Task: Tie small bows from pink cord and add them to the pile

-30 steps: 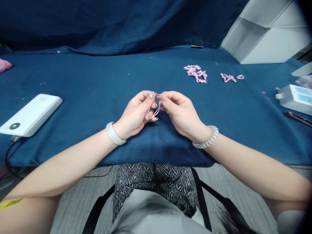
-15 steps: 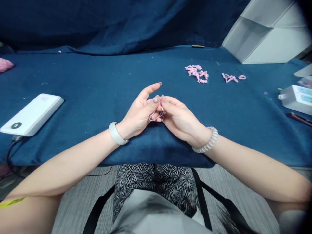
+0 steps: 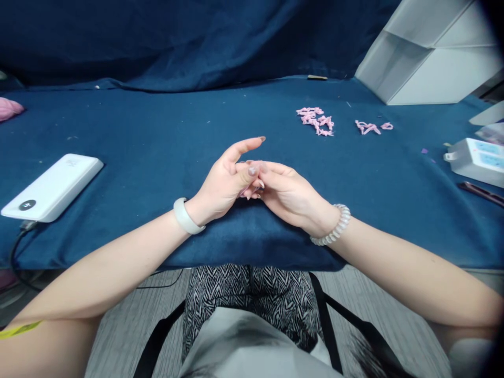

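Over the front of the blue-covered table, my two hands meet at the fingertips. My left hand [image 3: 228, 181] pinches a thin strand of pink yarn [image 3: 244, 192] between thumb and fingers, with its index finger stretched out above. My right hand [image 3: 289, 191] is closed against it, thumb and index fingertip pressed together on the same yarn. Most of the strand is hidden behind the fingers. Farther back lies a cluster of knotted pink yarn pieces [image 3: 316, 121], and to its right a smaller group of pink yarn pieces [image 3: 368, 127].
A white power bank [image 3: 53, 184] with a black cable lies at the left. Behind it sits a ball of pink yarn [image 3: 10, 108]. White stacked bins [image 3: 441, 73] stand at the back right, with a white box [image 3: 478, 160] and a dark pen-like item [image 3: 480, 194] nearer.
The fingertips have drawn closer together, and less of the pink yarn loop shows between them. The left index finger stays extended. The view has shifted slightly.
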The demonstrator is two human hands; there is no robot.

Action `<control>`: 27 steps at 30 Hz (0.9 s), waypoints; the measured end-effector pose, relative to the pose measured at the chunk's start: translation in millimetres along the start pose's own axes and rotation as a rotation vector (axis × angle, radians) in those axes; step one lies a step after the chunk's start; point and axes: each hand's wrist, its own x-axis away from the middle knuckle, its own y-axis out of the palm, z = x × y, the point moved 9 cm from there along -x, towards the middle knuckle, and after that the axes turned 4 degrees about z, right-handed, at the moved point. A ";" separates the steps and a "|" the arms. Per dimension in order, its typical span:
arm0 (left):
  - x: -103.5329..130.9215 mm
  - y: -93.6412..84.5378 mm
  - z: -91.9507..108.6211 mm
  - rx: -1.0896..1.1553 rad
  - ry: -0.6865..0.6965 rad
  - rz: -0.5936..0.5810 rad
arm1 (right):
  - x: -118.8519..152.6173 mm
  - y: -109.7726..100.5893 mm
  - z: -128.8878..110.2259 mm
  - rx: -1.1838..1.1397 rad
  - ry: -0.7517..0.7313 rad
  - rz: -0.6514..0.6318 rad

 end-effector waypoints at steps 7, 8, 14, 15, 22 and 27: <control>1.9 4.0 3.9 0.003 0.007 -0.033 | 0.0 1.2 2.3 0.013 0.007 -0.037; 2.1 4.3 4.1 0.004 0.005 -0.034 | 0.2 0.9 2.5 0.011 0.011 -0.031; 1.7 6.4 3.4 0.005 -0.022 -0.039 | 2.4 1.2 4.0 0.022 0.037 -0.014; 1.6 6.5 3.0 0.004 -0.025 -0.039 | 2.6 1.2 3.9 0.021 0.036 -0.013; 0.5 4.8 -1.5 0.041 -0.056 -0.013 | 2.6 -0.6 0.8 0.057 -0.006 0.026; -1.5 0.1 -12.8 0.045 -0.146 0.059 | 3.8 -9.5 -4.3 0.110 -0.087 0.142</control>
